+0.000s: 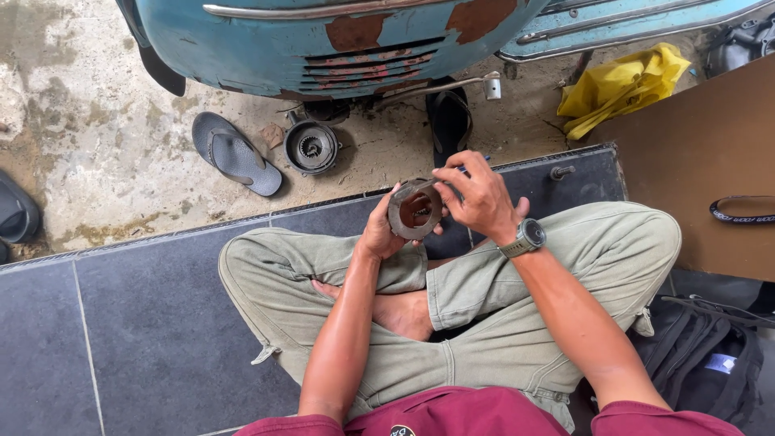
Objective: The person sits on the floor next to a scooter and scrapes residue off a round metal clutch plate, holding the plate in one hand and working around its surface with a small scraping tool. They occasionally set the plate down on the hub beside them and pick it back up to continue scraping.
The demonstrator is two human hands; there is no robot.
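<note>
Spreading across the upper part of the view, a stained, cracked concrete floor (97, 137) is seen, bordered by a raised platform of dark grey tiles (145, 323) on which a person is seated cross-legged in olive trousers. Above the concrete, the body of an old blue scooter (266, 36) with rust patches is parked. At the right edge a brown board (702, 161) is laid, with a black backpack (702, 363) near the lower right corner and a yellow cloth (622, 85) beyond the platform's far edge. A grey sandal (236, 153) and a round metal drum part (311, 147) are left on the concrete just under the scooter. Over the knees, a rusty ring-shaped metal part (415, 210) is gripped from below by the left hand (379, 234), while its upper rim is pinched by the fingers of the right hand (478, 198), on whose wrist a watch (525, 238) is worn.
</note>
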